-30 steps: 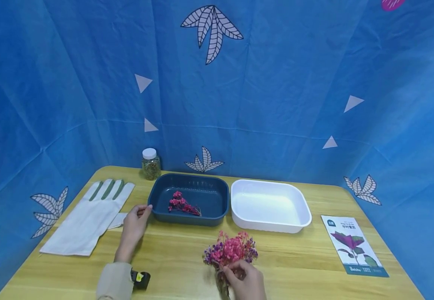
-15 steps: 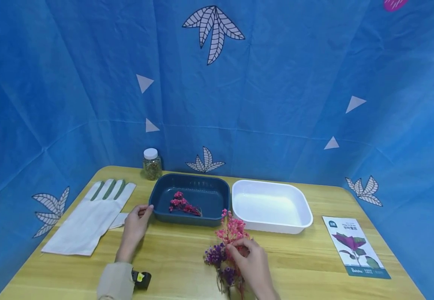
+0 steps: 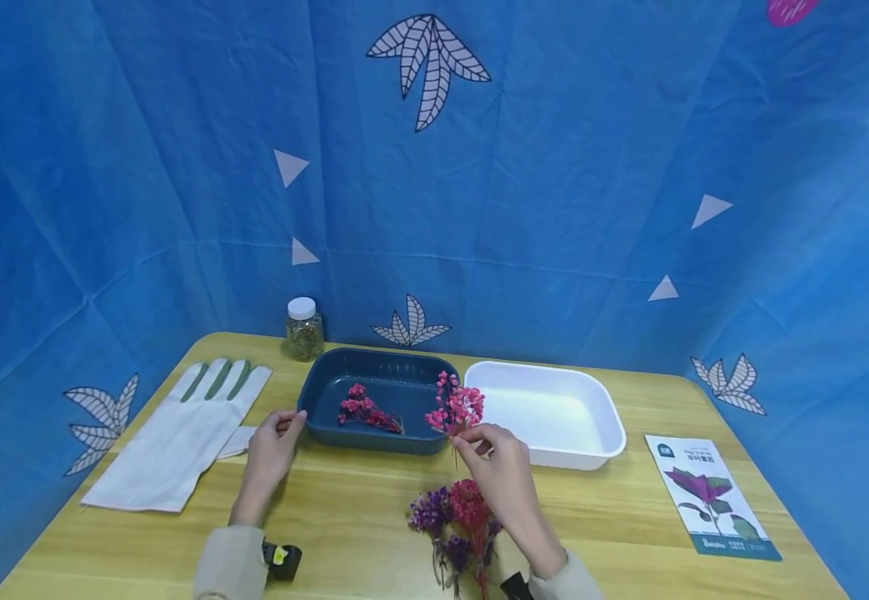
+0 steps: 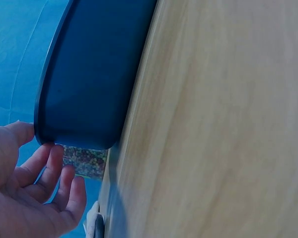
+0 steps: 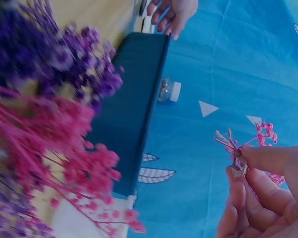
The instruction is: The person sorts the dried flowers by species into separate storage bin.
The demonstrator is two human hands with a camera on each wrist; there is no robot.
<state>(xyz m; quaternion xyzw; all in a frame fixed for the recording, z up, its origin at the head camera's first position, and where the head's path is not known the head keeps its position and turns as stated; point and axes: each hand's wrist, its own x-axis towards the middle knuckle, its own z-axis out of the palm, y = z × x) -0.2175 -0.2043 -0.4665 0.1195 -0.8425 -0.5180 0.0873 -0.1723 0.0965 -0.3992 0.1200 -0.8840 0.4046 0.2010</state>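
Note:
My right hand (image 3: 500,468) pinches a small sprig of pink dried flowers (image 3: 455,407) by its stems, raised above the front right corner of the dark blue tray (image 3: 377,443). Another pink sprig (image 3: 359,406) lies inside that tray. At the tray's left front corner, my left hand (image 3: 272,450) holds the rim between thumb and forefinger; the left wrist view shows the thumb (image 4: 21,132) on the rim and the other fingers loosely bent below. On the table in front lies a bunch of purple flowers (image 3: 431,510) and pink flowers (image 3: 468,502), large in the right wrist view.
A white tray (image 3: 606,442) stands right of the dark one, its near left part behind the sprig and hand. White gloves (image 3: 172,450) lie at left, a white-lidded jar (image 3: 304,333) behind. A plant-picture packet (image 3: 713,496) lies at right.
My right hand has drawn a pink sprig out of the bunch and lifted it forward towards the dark tray. The left hand has stayed at the tray's corner.

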